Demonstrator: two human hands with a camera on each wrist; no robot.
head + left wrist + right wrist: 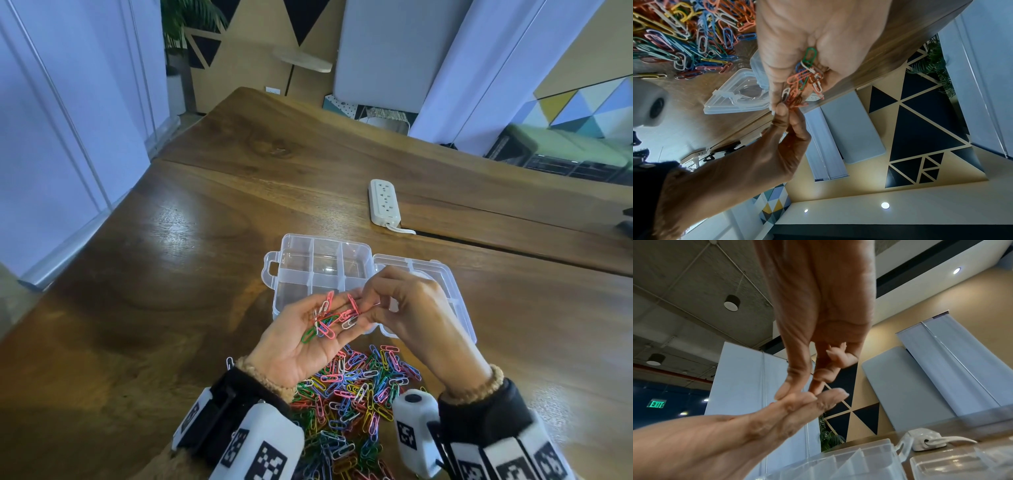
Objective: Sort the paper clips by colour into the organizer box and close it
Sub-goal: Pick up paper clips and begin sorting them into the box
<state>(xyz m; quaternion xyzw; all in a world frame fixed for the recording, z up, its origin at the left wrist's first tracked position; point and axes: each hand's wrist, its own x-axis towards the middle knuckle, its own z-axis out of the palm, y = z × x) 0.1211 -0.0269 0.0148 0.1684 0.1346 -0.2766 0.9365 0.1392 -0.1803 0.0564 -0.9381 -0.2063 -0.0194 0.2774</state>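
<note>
The clear organizer box (274, 274) lies open on the wooden table, its compartments empty and its lid (448, 284) flat to the right. My left hand (294, 342) hovers palm up in front of it. A small bunch of pink, white, green and blue paper clips (329, 317) lies on its palm and straight fingers. My right hand (368, 305) meets the left fingertips and pinches a pink clip (352, 303) from that bunch. The left wrist view shows the bunch (805, 76) and the pinching right thumb and finger (787, 112). A big mixed pile of clips (356, 387) lies between my wrists.
A white power strip (384, 202) with its cable lies beyond the box. A seam (513, 246) runs between two table slabs behind the box. Bare wood stretches to the left. One stray clip (229, 362) lies by my left wrist.
</note>
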